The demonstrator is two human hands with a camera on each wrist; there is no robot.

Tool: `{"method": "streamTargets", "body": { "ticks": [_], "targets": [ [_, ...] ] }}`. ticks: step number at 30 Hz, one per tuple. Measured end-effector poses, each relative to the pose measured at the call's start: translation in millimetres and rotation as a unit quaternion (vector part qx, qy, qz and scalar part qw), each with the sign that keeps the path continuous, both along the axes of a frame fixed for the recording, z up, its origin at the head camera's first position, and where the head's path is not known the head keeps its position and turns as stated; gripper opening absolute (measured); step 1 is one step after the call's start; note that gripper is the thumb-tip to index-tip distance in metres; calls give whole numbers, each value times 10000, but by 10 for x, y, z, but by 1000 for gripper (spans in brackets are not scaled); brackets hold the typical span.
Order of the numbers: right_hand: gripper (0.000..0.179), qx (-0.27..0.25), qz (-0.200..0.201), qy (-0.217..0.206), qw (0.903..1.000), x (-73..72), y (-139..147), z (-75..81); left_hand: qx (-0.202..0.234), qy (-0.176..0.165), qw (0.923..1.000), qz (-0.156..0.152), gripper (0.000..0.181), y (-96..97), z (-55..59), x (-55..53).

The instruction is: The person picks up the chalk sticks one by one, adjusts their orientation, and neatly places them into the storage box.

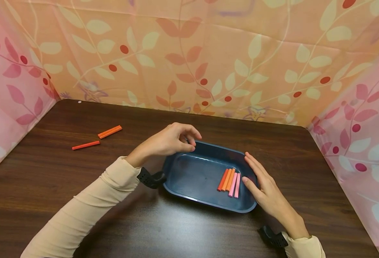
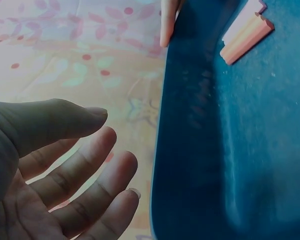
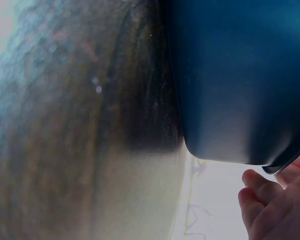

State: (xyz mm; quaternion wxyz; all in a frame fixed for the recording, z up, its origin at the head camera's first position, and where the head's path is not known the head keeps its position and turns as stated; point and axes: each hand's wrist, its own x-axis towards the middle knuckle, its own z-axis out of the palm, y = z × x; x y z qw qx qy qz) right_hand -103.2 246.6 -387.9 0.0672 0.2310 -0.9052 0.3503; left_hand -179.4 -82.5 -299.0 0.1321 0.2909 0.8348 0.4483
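A dark blue tray [image 1: 195, 195] sits on the table. In its right part several short crayon-like sticks [image 1: 228, 182] lie side by side: red, orange and pink. My left hand [image 1: 173, 139] hovers at the tray's far left rim, fingers loosely bent and holding nothing. The left wrist view shows that hand [image 2: 85, 175] beside the tray wall [image 2: 190, 150], thumb apart from the fingers. My right hand [image 1: 268, 190] holds the tray's right end, with the thumb over the inner side and the fingers along the outside. In the right wrist view, fingertips [image 3: 255, 187] appear by the tray's outer wall [image 3: 225, 100].
On the left of the brown wooden table [image 1: 31, 172] lie a pair of orange sticks [image 1: 110, 132] and one red stick [image 1: 86, 145]. A leaf-patterned curtain [image 1: 189, 64] stands behind the table and along both sides.
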Motion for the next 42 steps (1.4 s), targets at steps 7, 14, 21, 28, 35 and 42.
{"method": "streamTargets", "body": {
  "ticks": [7, 14, 21, 28, 35, 42],
  "targets": [
    [68, 25, -25, -24, 10000, 5, 13, 11, -14, 47, 10000, 77, 31, -110, 10, 26],
    [68, 38, -65, -73, 9999, -1, 13, 5, -95, 123, 9997, 181, 30, -229, -6, 34],
    [67, 31, -34, -35, 10000, -12, 14, 3, -83, 195, 9992, 328, 28, -370, -52, 35],
    [68, 33, -49, -50, 10000, -10, 13, 3, -130, 239, 9987, 442, 29, -475, -93, 38],
    [68, 16, -30, -57, 10000, -3, 8, -4, -280, 236, 9975, 606, 29, -604, -154, 53],
    [68, 13, -41, -116, 9999, 6, 4, 0, -423, 308, 9960, 726, 29, -720, -205, 76]
  ]
}}
